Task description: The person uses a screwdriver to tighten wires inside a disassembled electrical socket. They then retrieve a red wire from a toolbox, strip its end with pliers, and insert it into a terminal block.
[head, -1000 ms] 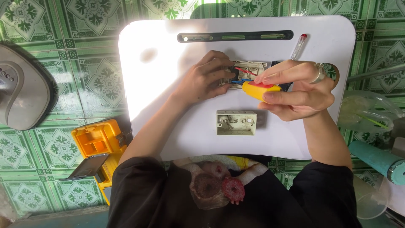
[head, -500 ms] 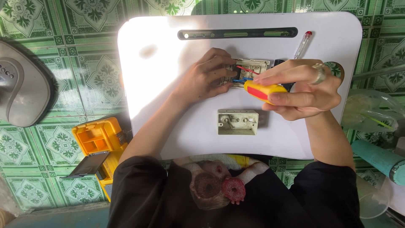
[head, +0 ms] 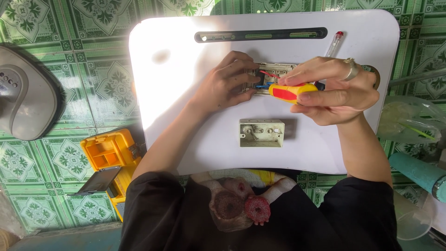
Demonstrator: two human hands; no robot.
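Seen from above, a white worktop [head: 186, 56] carries a small switch unit [head: 272, 76] with red and blue wires, near its middle. The left hand [head: 227, 83] pinches the unit's left end, steadying it. The right hand [head: 332, 90] is closed around a yellow-and-red screwdriver [head: 290, 91], tip toward the unit. The unit looks light, rigid plastic, best gripped by its edges. A cream box [head: 261, 133] lies at six o'clock from it.

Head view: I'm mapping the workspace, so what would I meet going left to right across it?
Grey fan base → yellow toolbox → left hand → white socket box → right hand holding a yellow-and-red screwdriver → teal tube.
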